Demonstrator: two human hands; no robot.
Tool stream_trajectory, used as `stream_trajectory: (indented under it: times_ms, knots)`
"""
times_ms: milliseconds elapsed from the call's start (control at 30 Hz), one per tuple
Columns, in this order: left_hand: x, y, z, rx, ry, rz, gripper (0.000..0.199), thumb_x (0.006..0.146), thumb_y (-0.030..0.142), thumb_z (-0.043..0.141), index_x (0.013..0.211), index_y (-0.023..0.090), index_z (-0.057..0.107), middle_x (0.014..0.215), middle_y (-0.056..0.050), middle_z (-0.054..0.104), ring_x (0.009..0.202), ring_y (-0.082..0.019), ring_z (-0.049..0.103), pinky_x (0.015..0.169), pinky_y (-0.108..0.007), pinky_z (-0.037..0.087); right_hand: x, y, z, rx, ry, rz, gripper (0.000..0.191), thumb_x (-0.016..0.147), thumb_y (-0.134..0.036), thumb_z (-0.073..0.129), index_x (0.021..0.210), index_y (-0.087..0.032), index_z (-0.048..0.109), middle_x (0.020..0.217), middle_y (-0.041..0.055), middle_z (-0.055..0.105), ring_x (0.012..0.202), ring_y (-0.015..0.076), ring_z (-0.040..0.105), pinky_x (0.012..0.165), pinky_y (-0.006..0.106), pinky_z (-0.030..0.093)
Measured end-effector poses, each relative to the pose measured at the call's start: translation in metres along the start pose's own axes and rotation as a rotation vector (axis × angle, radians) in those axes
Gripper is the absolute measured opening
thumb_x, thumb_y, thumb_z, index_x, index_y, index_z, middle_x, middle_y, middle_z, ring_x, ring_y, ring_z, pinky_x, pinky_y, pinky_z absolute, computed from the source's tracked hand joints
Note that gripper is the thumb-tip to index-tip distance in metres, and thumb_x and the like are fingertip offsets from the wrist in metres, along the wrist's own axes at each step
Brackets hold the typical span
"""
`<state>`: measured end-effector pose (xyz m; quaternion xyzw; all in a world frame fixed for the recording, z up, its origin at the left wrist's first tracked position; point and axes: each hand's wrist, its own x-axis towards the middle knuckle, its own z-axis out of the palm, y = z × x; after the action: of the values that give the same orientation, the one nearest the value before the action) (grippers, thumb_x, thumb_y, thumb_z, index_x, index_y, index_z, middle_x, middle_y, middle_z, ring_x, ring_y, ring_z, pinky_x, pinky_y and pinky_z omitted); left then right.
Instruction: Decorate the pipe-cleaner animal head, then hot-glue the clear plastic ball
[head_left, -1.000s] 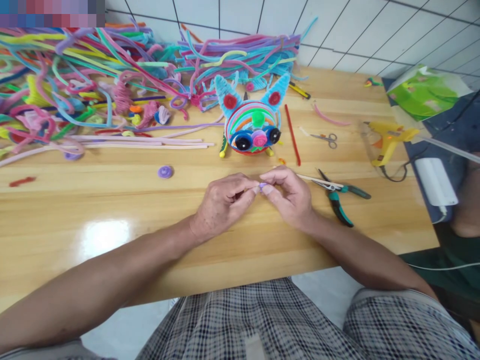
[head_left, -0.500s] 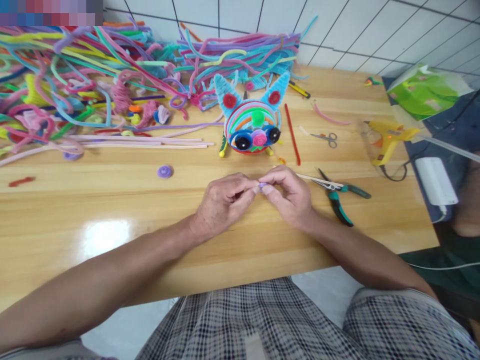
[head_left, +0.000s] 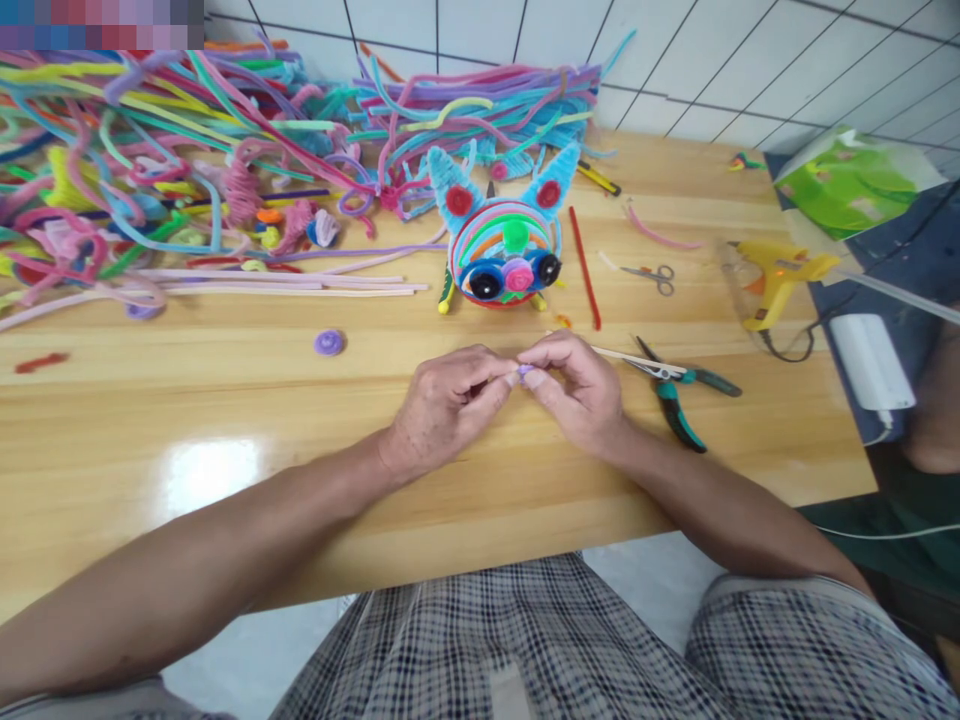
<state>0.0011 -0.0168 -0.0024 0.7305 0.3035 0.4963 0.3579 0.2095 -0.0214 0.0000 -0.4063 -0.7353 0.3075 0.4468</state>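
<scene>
Both hands meet above the wooden table, pinching a small purple pipe cleaner coil [head_left: 526, 373] between the fingertips. My left hand [head_left: 454, 405] is closed at its left side; my right hand [head_left: 576, 392] grips it from the right, covering most of it. A pale strip [head_left: 637, 358] extends right from behind my right hand; whether it joins the coil I cannot tell. A finished-looking purple spiral [head_left: 329, 343] lies left of my hands. Just beyond them stands a colourful pipe cleaner animal head [head_left: 510, 250] with blue ears and black eyes.
Pliers [head_left: 671, 390] lie open right of my right hand, with small scissors [head_left: 654, 277] and a red pipe cleaner [head_left: 584, 268] farther back. A yellow glue gun [head_left: 784, 280] stands near the right edge. Tangled pipe cleaners [head_left: 172, 170] heap up at the back left. A white box [head_left: 872, 362] lies far right.
</scene>
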Motion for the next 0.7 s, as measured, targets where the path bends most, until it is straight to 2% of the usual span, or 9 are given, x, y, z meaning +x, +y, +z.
stream_trajectory:
  times_ms: [267,700]
  knots:
    - [-0.0003,-0.0001,-0.0006,0.002,-0.009,-0.001,0.014,0.103,0.013,0.068,0.104,0.017,0.082,0.089,-0.007,0.082,0.077,-0.013,0.075,0.072,-0.022,0.058,0.0017,0.0006,0.0,-0.038,0.017,-0.101,0.008,0.103,-0.025,0.07,0.11,-0.026,0.072,0.09,0.0012,0.073,0.082,0.0155,0.07,0.074,0.032,0.058]
    - [-0.0004,-0.0006,-0.0002,-0.009,-0.012,-0.012,0.015,0.104,0.016,0.068,0.104,0.019,0.082,0.09,-0.006,0.083,0.077,-0.014,0.075,0.073,-0.024,0.059,0.0021,-0.0009,-0.0003,-0.074,0.018,-0.101,0.01,0.104,-0.027,0.069,0.113,-0.027,0.073,0.089,0.0016,0.074,0.079,0.0162,0.07,0.071,0.032,0.058]
